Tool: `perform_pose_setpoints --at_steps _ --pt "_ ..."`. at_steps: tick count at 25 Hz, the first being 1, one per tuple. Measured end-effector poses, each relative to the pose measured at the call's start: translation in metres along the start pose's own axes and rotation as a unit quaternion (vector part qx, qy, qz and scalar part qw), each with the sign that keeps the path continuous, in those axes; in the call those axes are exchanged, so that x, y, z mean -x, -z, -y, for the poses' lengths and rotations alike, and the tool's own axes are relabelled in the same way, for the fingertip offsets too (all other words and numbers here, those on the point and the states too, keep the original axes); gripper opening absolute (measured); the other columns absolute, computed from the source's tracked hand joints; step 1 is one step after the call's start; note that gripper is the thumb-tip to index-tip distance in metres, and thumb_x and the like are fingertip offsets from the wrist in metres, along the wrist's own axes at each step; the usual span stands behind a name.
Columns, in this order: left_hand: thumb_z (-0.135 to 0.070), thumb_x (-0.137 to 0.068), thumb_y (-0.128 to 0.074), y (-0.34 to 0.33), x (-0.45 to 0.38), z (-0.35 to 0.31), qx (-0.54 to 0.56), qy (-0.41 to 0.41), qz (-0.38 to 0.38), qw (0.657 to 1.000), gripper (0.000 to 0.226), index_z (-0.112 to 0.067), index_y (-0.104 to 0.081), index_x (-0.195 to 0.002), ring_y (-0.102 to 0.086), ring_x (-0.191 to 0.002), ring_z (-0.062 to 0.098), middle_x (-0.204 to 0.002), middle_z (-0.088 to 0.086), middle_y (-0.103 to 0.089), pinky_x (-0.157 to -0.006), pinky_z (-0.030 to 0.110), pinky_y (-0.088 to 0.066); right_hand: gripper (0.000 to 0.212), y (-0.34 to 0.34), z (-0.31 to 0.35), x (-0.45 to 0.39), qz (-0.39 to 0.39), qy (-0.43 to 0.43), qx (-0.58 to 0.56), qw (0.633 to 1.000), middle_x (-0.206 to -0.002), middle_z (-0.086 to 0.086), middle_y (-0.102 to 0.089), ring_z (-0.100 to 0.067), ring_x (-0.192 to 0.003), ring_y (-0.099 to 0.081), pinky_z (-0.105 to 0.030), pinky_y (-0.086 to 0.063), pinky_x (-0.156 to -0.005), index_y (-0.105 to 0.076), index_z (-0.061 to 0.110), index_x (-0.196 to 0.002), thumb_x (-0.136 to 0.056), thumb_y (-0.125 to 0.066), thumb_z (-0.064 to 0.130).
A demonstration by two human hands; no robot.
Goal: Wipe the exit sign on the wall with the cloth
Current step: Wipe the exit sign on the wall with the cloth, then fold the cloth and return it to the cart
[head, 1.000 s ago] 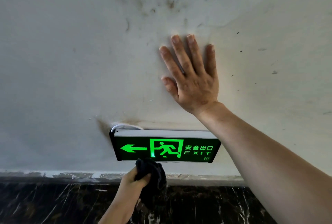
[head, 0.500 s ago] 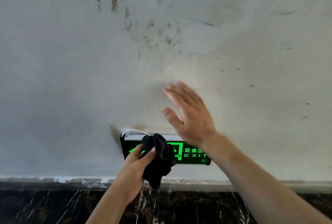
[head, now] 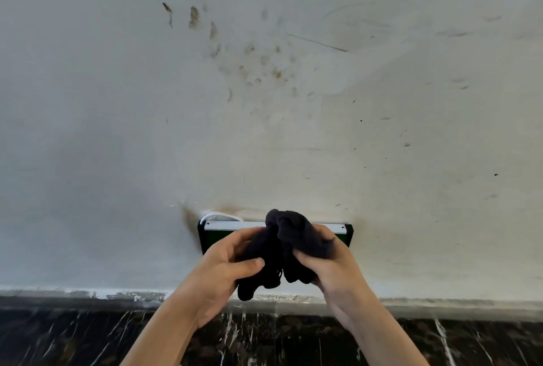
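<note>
A bunched dark cloth (head: pixel 289 243) is held in front of the exit sign (head: pixel 217 233), a black-framed green box low on the white wall. My left hand (head: pixel 223 271) grips the cloth's left side, thumb across the front. My right hand (head: pixel 329 265) grips its right side. Both hands and the cloth cover most of the sign's green face; only its left end, its top strip and its right corner (head: pixel 346 233) show.
The white wall (head: pixel 117 130) carries brown smudges above the sign and a dark stain at the sign's upper left, beside a white cable (head: pixel 217 215). A dark marble skirting (head: pixel 73 333) runs along the bottom.
My right hand left the wall above the sign, dropped down and took hold of the cloth. My left hand raised the cloth in front of the sign. The view tilted up.
</note>
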State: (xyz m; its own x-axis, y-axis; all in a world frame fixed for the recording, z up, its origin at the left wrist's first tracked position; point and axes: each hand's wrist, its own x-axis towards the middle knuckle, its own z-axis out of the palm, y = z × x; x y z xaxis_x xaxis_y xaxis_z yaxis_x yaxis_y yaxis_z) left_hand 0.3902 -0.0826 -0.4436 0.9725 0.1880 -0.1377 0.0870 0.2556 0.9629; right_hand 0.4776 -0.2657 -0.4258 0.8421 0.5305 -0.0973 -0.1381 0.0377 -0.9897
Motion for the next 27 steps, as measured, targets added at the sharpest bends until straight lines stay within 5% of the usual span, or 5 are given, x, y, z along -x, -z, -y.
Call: perform_pose_setpoints --at_steps 7,12,19,23,27 --pt "-0.012 -0.081 -0.069 -0.004 0.013 -0.050 0.041 0.022 -0.063 0.997 0.027 -0.013 -0.078 -0.106 -0.072 -0.093 0.025 -0.104 0.014 -0.076 -0.075 0.027 -0.057 0.025 0.001 0.042 0.007 -0.038 -0.129 -0.158 0.978 -0.101 -0.014 -0.076 -0.032 -0.095 -0.070 -0.038 -0.058 -0.064 -0.074 0.015 -0.102 -0.085 -0.064 0.000" --pt "-0.010 -0.088 -0.066 -0.030 0.035 -0.138 0.233 0.042 -0.081 0.968 0.035 0.006 -0.065 -0.120 -0.063 -0.118 0.043 -0.126 0.030 -0.064 -0.090 0.058 -0.056 0.032 -0.006 0.144 0.026 -0.040 -0.139 -0.219 0.965 -0.098 -0.015 -0.077 -0.030 -0.087 -0.074 -0.038 -0.061 -0.063 -0.078 0.014 -0.093 -0.081 -0.058 -0.008" --pt "-0.015 -0.077 -0.068 -0.069 0.082 -0.314 0.299 0.064 -0.169 0.937 0.027 -0.003 -0.077 -0.100 -0.077 -0.087 0.030 -0.106 0.022 -0.075 -0.066 0.041 -0.063 0.044 -0.026 0.301 0.062 -0.037 -0.144 -0.215 0.965 -0.101 -0.016 -0.076 -0.031 -0.088 -0.073 -0.036 -0.060 -0.060 -0.065 0.005 -0.115 -0.082 -0.051 -0.021" --pt "-0.011 -0.080 -0.066 -0.089 0.114 -0.407 0.314 0.057 -0.164 0.934 0.026 -0.002 -0.078 -0.100 -0.076 -0.093 0.031 -0.110 0.024 -0.074 -0.067 0.040 -0.063 0.070 -0.031 0.380 0.078 0.010 -0.147 -0.228 0.962 -0.115 -0.008 -0.072 -0.033 -0.100 -0.070 -0.040 -0.057 -0.067 -0.061 0.027 -0.123 -0.079 -0.044 -0.025" --pt "-0.001 -0.079 -0.064 -0.105 0.143 -0.466 0.297 0.025 -0.126 0.946 0.029 0.002 -0.076 -0.105 -0.072 -0.104 0.035 -0.118 0.027 -0.070 -0.074 0.037 -0.063 0.072 -0.041 0.424 0.089 0.124 -0.143 -0.253 0.949 -0.119 -0.016 -0.070 -0.038 -0.107 -0.066 -0.042 -0.058 -0.077 -0.059 0.012 -0.125 -0.061 -0.062 -0.020"
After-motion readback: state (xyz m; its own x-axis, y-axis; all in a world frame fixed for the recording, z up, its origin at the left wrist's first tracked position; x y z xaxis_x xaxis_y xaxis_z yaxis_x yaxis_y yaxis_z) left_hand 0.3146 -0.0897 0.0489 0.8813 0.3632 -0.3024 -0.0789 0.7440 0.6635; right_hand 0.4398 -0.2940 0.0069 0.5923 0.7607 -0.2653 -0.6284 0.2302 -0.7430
